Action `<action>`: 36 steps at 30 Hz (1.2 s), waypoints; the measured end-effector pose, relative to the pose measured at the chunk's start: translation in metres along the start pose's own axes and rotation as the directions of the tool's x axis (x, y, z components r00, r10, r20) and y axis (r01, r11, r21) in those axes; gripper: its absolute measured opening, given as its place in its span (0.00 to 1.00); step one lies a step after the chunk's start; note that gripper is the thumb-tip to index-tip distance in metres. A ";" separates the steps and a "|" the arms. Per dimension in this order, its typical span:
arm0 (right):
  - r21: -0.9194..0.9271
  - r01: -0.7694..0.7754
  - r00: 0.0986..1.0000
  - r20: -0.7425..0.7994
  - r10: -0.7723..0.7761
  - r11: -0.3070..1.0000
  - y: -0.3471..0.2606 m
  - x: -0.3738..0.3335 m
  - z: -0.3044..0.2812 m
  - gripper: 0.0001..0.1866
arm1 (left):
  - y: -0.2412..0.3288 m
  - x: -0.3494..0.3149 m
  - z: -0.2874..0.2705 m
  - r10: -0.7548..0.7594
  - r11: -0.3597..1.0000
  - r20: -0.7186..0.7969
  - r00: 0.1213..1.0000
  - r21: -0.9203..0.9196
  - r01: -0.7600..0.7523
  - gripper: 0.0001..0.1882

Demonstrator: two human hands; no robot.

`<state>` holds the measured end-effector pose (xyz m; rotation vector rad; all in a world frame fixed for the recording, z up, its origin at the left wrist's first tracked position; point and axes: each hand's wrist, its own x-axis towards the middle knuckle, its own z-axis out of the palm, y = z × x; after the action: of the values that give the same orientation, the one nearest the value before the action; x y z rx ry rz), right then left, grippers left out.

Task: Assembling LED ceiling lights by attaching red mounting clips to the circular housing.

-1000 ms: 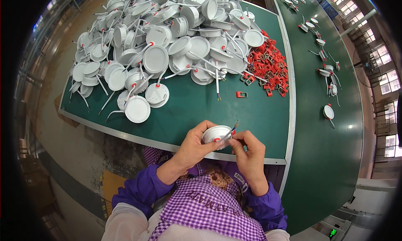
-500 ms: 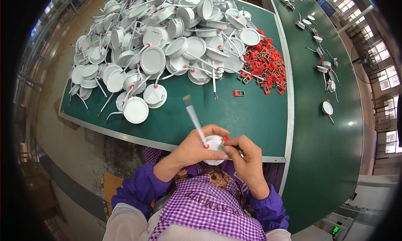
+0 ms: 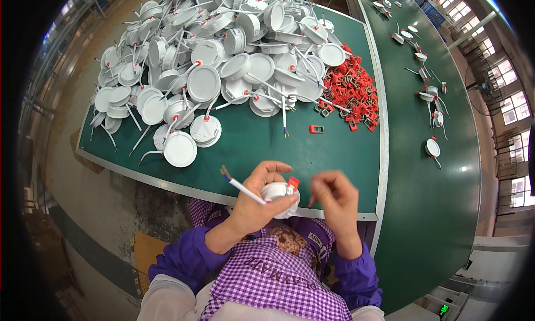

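Observation:
My left hand (image 3: 251, 201) is closed around a small white round downlight (image 3: 274, 192), just past the near table edge. Its white cable (image 3: 245, 191) points up and left, with bare wire ends showing. A red clip (image 3: 292, 182) stands on the lamp's rim, on the side towards my right hand. My right hand (image 3: 337, 201) is apart from the lamp, fingers bent and smeared by motion. Whether anything is between those fingers cannot be made out. A single red clip (image 3: 316, 129) lies on the green table (image 3: 239, 148), beyond my hands.
A large heap of white downlights (image 3: 203, 83) with cables covers the table's far and left parts. Beside it lies a pile of red clips (image 3: 354, 89). To the right, past a pale metal edge (image 3: 384, 153), a long green surface (image 3: 429, 209) carries several spaced lamps (image 3: 432, 148).
My right hand has come off the red clip and moved right, away from the lamp. My left hand has tilted the lamp, and its cable has swung left.

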<state>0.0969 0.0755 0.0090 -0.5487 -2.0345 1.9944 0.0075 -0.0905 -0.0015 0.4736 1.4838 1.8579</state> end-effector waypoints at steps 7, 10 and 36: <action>-0.827 0.205 0.913 -0.031 -0.408 0.523 0.030 0.109 -0.021 0.11 | -0.017 0.018 -0.002 -0.159 0.963 -0.019 0.987 -0.221 0.151 0.33; -0.839 0.234 0.946 0.079 -0.315 0.491 0.040 0.123 -0.027 0.10 | -0.019 0.016 -0.004 -0.146 0.957 -0.044 0.988 -0.258 0.130 0.36; -0.136 0.092 0.995 -0.019 -0.095 0.987 -0.029 0.059 -0.027 0.05 | 0.001 0.003 -0.025 -0.037 0.991 -0.055 0.998 0.125 0.043 0.16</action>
<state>0.0520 0.1254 0.0332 -0.4925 -2.1494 1.7987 -0.0119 -0.1057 -0.0076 0.4542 1.6412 1.7649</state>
